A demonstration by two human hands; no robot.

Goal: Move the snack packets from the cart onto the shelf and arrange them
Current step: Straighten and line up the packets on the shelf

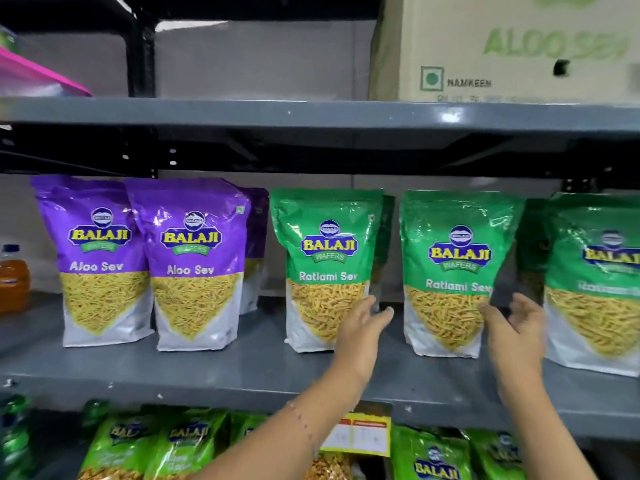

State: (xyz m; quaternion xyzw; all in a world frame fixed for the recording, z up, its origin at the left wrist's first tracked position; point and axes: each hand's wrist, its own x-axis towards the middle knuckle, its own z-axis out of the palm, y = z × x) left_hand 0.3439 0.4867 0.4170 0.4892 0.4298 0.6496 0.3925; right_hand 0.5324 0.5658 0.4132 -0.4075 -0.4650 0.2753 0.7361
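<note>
Both hands are held open and empty: the right hand [516, 327] lies nearest the upright middle Ratlami Sev packet [450, 271], just left of it; the left hand [363, 323] flanks its other side.

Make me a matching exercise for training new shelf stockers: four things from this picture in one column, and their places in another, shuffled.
Things:
1. purple Aloo Sev packets
2. cardboard box
3. orange bottle
4. yellow price tag

Places:
A. top shelf, right
B. front edge of the middle shelf, below the hands
C. middle shelf, far left edge
D. middle shelf, left of the green Ratlami Sev packets

Pairs: 1-D, 2-A, 3-C, 4-B
</note>
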